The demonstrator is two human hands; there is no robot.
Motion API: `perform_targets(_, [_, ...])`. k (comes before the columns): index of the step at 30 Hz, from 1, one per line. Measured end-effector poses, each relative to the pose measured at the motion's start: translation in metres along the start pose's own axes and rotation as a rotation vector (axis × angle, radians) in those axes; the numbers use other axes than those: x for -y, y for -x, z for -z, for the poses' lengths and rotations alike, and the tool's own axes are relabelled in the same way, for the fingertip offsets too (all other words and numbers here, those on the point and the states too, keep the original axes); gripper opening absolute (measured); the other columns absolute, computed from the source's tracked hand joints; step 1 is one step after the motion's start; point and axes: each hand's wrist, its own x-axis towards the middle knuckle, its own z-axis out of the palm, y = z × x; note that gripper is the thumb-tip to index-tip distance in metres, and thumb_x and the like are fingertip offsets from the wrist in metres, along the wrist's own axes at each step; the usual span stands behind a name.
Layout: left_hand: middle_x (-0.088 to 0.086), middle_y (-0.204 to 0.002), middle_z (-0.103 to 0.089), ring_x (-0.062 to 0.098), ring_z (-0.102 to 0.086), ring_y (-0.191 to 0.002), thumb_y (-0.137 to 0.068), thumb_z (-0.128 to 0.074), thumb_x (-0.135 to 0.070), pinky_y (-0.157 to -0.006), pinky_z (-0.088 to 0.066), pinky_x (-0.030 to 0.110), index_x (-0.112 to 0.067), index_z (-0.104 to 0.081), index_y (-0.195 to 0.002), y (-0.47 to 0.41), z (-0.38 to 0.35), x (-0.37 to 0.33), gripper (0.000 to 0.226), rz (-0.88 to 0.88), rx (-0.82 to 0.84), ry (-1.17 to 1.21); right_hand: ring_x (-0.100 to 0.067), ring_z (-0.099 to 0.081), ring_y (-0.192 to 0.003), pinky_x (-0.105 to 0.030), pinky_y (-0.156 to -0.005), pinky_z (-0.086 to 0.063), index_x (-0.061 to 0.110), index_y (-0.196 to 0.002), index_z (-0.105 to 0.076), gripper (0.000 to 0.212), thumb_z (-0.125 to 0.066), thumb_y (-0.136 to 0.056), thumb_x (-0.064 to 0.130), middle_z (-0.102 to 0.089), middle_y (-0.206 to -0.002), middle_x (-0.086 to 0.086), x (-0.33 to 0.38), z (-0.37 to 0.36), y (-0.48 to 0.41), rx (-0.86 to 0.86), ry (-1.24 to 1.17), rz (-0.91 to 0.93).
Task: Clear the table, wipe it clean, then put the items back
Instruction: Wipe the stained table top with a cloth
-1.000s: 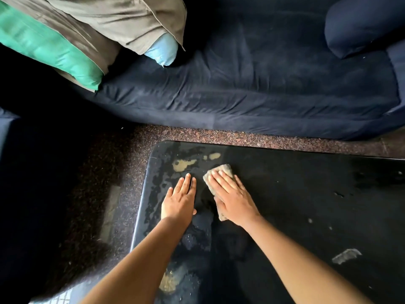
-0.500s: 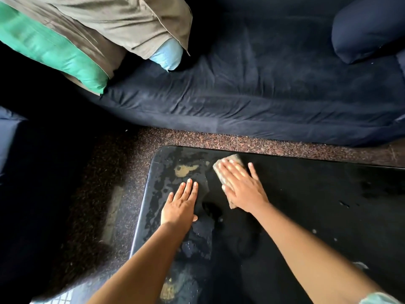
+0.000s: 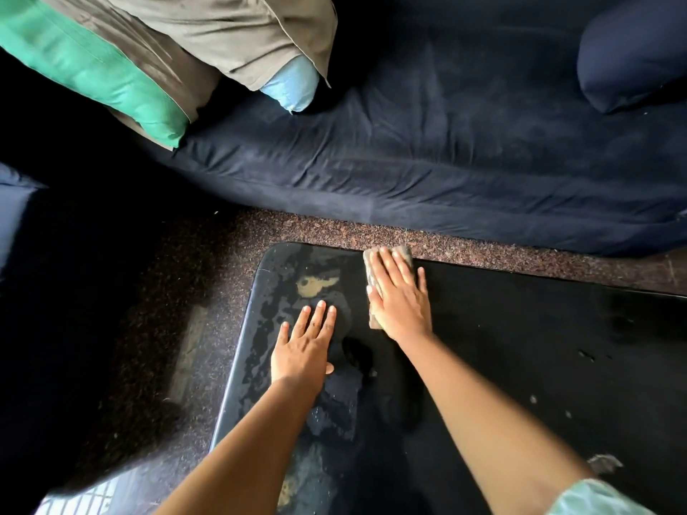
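Observation:
A glossy black table (image 3: pixel 539 347) fills the lower right of the head view, wet and streaked near its left end. My right hand (image 3: pixel 399 295) presses flat, fingers straight, on a beige cloth (image 3: pixel 403 252) at the table's far edge, near the left corner. Most of the cloth is hidden under the palm. My left hand (image 3: pixel 303 347) rests flat on the wet surface just left of it, fingers straight, holding nothing.
A dark blue sofa (image 3: pixel 446 161) runs along the far side, with a green and brown pillow (image 3: pixel 111 72) at its left and a dark cushion (image 3: pixel 628 53) at its right. Speckled brown floor (image 3: pixel 167 291) lies between. Small pale specks (image 3: pixel 604 463) dot the table's right part.
My right hand has slid the cloth away from me to the table's far edge. My left hand has stayed flat in about the same spot.

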Motion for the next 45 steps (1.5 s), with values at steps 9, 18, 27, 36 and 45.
perform_targets(9, [0.009, -0.152, 0.033, 0.028, 0.026, -0.142, -0.087, -0.059, -0.047, -0.116, 0.005, 0.047, -0.018, 0.029, -0.143, 0.004, -0.002, -0.004, 0.109, 0.224, -0.006, 0.069, -0.011, -0.023, -0.143, -0.047, -0.114, -0.025, 0.031, -0.148, -0.027, 0.057, -0.033, -0.092, 0.043, -0.028, -0.155, 0.009, 0.012, -0.01, 0.006, 0.07, 0.016, 0.48])
perform_targets(18, [0.036, -0.145, 0.028, 0.046, 0.026, -0.137, -0.082, -0.058, -0.059, -0.116, 0.003, 0.05, -0.011, 0.033, -0.14, -0.002, -0.002, -0.002, 0.118, 0.362, 0.042, 0.059, -0.016, -0.015, -0.146, -0.051, -0.116, -0.017, 0.027, -0.15, -0.021, 0.06, -0.038, -0.094, 0.04, -0.019, -0.158, 0.005, 0.054, -0.012, -0.006, 0.017, -0.046, 0.061])
perform_targets(27, [0.031, -0.148, 0.026, 0.045, 0.02, -0.14, -0.07, -0.069, -0.062, -0.115, 0.0, 0.051, -0.013, 0.032, -0.142, -0.007, 0.002, 0.004, 0.133, 0.405, 0.032, 0.122, -0.011, -0.014, -0.145, -0.052, -0.114, -0.021, 0.033, -0.15, -0.02, 0.062, -0.037, -0.091, 0.043, -0.019, -0.157, 0.011, 0.02, -0.004, -0.009, 0.001, -0.012, 0.053])
perform_targets(36, [0.028, -0.152, 0.021, 0.045, 0.013, -0.142, -0.068, -0.069, -0.063, -0.116, -0.005, 0.05, -0.014, 0.03, -0.143, -0.002, -0.004, 0.004, 0.133, 0.433, -0.004, 0.206, -0.009, -0.014, -0.144, -0.044, -0.113, -0.016, 0.036, -0.148, -0.022, 0.059, -0.037, -0.092, 0.043, -0.02, -0.156, 0.012, -0.022, -0.005, 0.01, 0.12, 0.142, 0.803])
perform_targets(45, [0.029, -0.149, 0.026, 0.048, 0.014, -0.14, -0.056, -0.079, -0.062, -0.115, -0.007, 0.054, -0.016, 0.033, -0.142, -0.008, -0.002, 0.011, 0.148, 0.525, 0.01, 0.302, -0.014, -0.026, -0.142, -0.048, -0.112, -0.029, 0.031, -0.147, -0.029, 0.059, -0.038, -0.089, 0.04, -0.029, -0.154, 0.007, 0.042, -0.014, 0.028, 0.019, 0.011, 0.409])
